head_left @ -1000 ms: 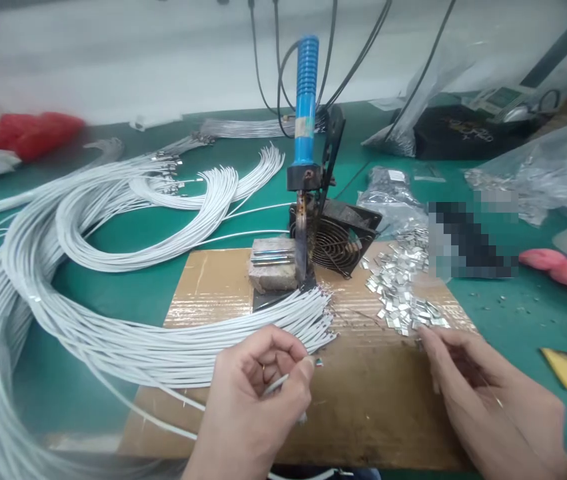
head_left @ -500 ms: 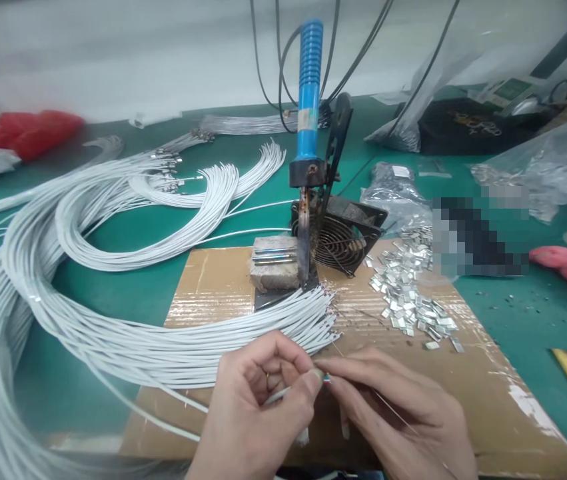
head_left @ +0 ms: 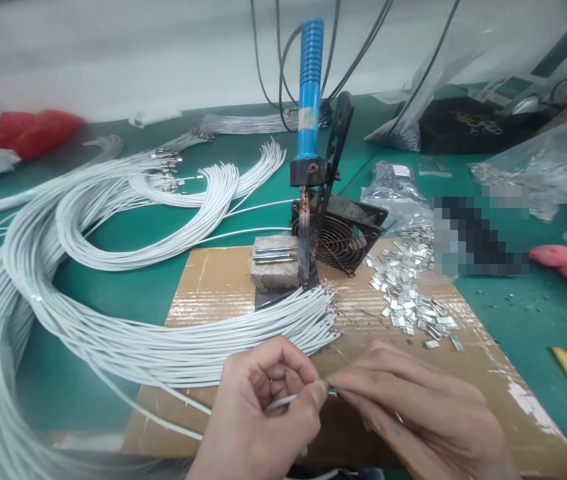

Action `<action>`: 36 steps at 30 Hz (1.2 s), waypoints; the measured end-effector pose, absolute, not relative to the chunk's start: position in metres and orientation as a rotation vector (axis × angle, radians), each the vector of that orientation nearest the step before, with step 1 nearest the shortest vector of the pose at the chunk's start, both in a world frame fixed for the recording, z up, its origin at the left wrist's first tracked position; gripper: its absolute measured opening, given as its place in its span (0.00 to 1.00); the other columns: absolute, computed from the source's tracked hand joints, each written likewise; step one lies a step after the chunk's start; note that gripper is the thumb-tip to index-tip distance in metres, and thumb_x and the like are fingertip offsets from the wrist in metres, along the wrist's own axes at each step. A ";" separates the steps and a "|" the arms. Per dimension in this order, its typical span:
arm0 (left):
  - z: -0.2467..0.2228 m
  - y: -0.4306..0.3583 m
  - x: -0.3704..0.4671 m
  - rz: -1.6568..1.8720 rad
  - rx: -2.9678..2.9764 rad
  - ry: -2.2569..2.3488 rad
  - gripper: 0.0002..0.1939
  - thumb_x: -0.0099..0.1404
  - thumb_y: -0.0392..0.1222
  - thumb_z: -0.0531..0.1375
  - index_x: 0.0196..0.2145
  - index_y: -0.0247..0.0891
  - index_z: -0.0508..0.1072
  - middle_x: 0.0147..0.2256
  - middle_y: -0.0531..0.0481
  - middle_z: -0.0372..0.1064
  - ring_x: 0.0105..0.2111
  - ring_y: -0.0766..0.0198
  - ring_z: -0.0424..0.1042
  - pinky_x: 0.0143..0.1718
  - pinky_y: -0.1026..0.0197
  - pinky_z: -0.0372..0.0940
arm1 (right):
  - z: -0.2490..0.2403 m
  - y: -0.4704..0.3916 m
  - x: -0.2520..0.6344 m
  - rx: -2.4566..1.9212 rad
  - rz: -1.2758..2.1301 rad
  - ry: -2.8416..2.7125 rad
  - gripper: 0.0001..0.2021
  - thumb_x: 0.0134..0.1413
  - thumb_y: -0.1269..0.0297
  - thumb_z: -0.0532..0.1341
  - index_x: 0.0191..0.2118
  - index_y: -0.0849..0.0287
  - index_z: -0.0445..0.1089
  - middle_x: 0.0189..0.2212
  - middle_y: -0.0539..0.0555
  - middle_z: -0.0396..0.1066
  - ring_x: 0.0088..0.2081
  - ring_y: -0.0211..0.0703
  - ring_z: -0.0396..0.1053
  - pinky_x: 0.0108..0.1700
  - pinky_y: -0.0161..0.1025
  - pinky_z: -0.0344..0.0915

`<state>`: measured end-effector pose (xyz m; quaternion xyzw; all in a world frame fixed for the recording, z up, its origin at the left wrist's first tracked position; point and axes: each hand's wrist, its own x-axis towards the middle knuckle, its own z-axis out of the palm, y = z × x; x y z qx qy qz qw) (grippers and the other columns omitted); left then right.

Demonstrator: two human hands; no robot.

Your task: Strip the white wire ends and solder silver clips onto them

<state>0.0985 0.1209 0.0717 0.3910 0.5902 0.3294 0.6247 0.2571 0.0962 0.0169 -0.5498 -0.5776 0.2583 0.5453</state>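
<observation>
My left hand [head_left: 278,407] is closed in a pinch on a white cable [head_left: 282,402] near its end. Just beyond the fingertips, tiny red and green inner wires [head_left: 333,392] show. My right hand [head_left: 413,407] pinches at those wires, its thumb and forefinger pressed together; the very tips of the wires are hidden. Behind my hands lies a thick bundle of white cables [head_left: 188,347], its cut ends near a blue-handled soldering iron [head_left: 308,93] held upright, tip down. A grey block [head_left: 276,267] with short metal-like strips on top stands beside the iron's tip.
A cardboard sheet [head_left: 463,387] covers the green table [head_left: 503,333] under my hands. Small silvery metal pieces [head_left: 413,307] are heaped at right. A black fan [head_left: 343,233] stands behind the iron. Plastic bags [head_left: 398,193], more cable coils [head_left: 153,250] and a red bag [head_left: 28,133] lie around.
My right hand has shifted slightly right and down, my left hand a little right. The thin strand seen across my right hand earlier no longer shows clearly. The surroundings have not moved.
</observation>
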 end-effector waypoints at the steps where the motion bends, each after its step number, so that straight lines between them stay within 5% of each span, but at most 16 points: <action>1: 0.072 0.120 0.100 0.748 0.896 1.364 0.08 0.48 0.41 0.65 0.20 0.36 0.70 0.16 0.59 0.57 0.18 0.74 0.52 0.20 0.70 0.46 | 0.016 0.096 0.258 -1.317 0.619 -1.344 0.15 0.56 0.49 0.70 0.41 0.54 0.85 0.26 0.57 0.77 0.25 0.45 0.75 0.24 0.34 0.74; 11: 0.068 0.120 0.101 0.846 0.826 1.423 0.09 0.48 0.41 0.67 0.21 0.36 0.71 0.16 0.59 0.59 0.16 0.75 0.53 0.18 0.72 0.50 | 0.001 0.086 0.270 -1.268 0.890 -1.062 0.04 0.60 0.64 0.70 0.37 0.49 0.84 0.22 0.49 0.74 0.18 0.34 0.68 0.20 0.27 0.67; 15: 0.068 0.121 0.101 0.874 0.821 1.404 0.10 0.49 0.41 0.69 0.22 0.35 0.71 0.17 0.59 0.59 0.18 0.74 0.55 0.21 0.72 0.51 | 0.004 0.086 0.251 -1.311 1.000 -0.851 0.03 0.58 0.61 0.71 0.36 0.51 0.84 0.17 0.48 0.71 0.18 0.35 0.69 0.22 0.27 0.69; 20: 0.067 0.123 0.100 0.810 0.871 1.421 0.09 0.51 0.41 0.68 0.23 0.36 0.71 0.15 0.62 0.49 0.18 0.75 0.45 0.21 0.70 0.44 | 0.018 0.089 0.226 -1.371 1.049 -0.589 0.07 0.51 0.57 0.74 0.30 0.53 0.83 0.15 0.47 0.67 0.18 0.33 0.66 0.23 0.25 0.66; 27: 0.064 0.124 0.101 0.883 0.892 1.396 0.07 0.49 0.36 0.68 0.22 0.35 0.73 0.22 0.52 0.71 0.18 0.75 0.55 0.20 0.73 0.52 | 0.021 0.091 0.222 -1.314 1.084 -0.688 0.06 0.52 0.59 0.74 0.28 0.54 0.82 0.23 0.48 0.70 0.19 0.29 0.64 0.22 0.25 0.62; 36: 0.067 0.123 0.105 0.937 0.883 1.398 0.07 0.49 0.35 0.68 0.20 0.34 0.72 0.25 0.54 0.72 0.19 0.76 0.62 0.21 0.76 0.59 | 0.023 0.091 0.225 -1.321 1.073 -0.790 0.02 0.54 0.62 0.72 0.32 0.50 0.85 0.26 0.49 0.72 0.20 0.29 0.64 0.22 0.25 0.62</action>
